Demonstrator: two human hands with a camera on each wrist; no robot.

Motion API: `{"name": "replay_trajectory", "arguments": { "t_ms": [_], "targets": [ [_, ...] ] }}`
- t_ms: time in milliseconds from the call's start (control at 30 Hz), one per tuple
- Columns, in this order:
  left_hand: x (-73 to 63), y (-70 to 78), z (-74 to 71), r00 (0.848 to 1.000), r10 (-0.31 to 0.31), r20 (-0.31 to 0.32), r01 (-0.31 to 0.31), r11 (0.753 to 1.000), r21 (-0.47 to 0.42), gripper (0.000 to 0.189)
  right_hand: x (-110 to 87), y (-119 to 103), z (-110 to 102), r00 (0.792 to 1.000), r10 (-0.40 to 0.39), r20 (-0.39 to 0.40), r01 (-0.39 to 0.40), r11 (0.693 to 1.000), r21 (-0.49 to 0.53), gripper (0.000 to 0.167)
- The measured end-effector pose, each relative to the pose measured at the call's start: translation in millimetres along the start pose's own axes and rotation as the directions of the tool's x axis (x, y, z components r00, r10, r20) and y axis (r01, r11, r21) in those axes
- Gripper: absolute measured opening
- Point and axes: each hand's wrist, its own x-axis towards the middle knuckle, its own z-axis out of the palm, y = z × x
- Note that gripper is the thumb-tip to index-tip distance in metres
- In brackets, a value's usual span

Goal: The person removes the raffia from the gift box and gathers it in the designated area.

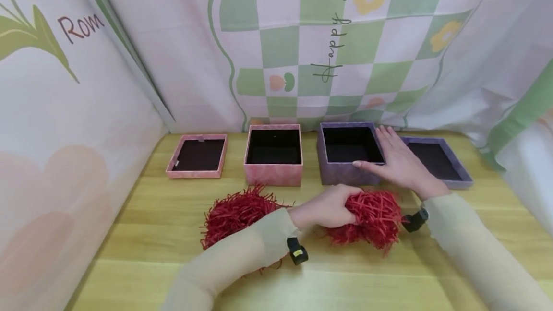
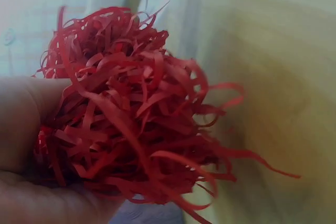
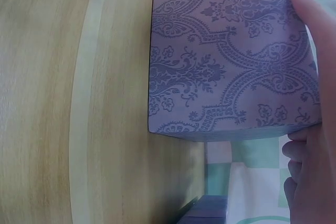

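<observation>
Just in front of the purple box (image 1: 341,174), my left hand (image 1: 327,207) grips a bushy clump of red shredded paper (image 1: 378,217). Loose strands stick out past its fingers in the left wrist view, where the clump (image 2: 131,108) fills the middle. My right hand (image 1: 402,163) rests at the right side of the purple box, fingers extended along that side and thumb over the front rim. From the right wrist, the patterned box wall (image 3: 231,56) shows close up. Its dark inside is seen from above in the head view.
A second heap of red shredded paper (image 1: 235,215) lies on the wooden table (image 1: 142,253), partly behind the left sleeve. A pink box (image 1: 273,174) without its lid stands left of the purple one. The pink lid (image 1: 194,174) and purple lid (image 1: 462,176) lie upturned on either side.
</observation>
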Motion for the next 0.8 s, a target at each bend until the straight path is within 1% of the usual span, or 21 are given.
{"name": "replay_trajectory", "arguments": {
  "t_ms": [100,200,300,400,500,600,700,800],
  "targets": [
    [10.4,3.7,11.4,0.999,0.001,0.046,-0.005,0.997,0.076,0.034,-0.4,2,-1,1.0,0.001,0.0,-0.001,1.0,0.002,0.114],
    [19.5,9.0,21.6,0.997,-0.003,0.083,-0.007,0.992,0.126,0.04,-0.2,3,-2,1.0,-0.003,-0.004,0.003,1.0,-0.001,0.113],
    [26.3,9.7,29.6,0.996,-0.021,0.09,0.008,0.991,0.136,0.046,0.5,3,-2,1.0,-0.006,-0.003,0.006,1.0,-0.002,0.113],
    [30.8,6.4,34.3,0.996,-0.041,0.083,0.029,0.989,0.142,0.048,1.1,2,-1,1.0,-0.006,0.001,0.006,1.0,-0.002,0.113],
    [33.2,2.2,35.7,0.996,-0.061,0.063,0.051,0.987,0.15,0.048,1.0,2,-2,1.0,-0.005,0.002,0.005,1.0,-0.007,0.113],
    [33.9,0.0,33.9,0.995,-0.084,0.047,0.075,0.982,0.172,0.044,1.1,1,-1,1.0,-0.003,0.004,0.003,1.0,-0.009,0.114],
    [33.4,-0.2,30.8,0.994,-0.098,0.048,0.087,0.978,0.19,0.044,1.1,1,-1,1.0,0.0,0.007,0.001,1.0,-0.009,0.114],
    [32.1,0.8,27.5,0.992,-0.11,0.058,0.096,0.973,0.212,0.05,1.3,1,0,1.0,-0.004,0.007,0.004,1.0,-0.009,0.114]
  ]
}}
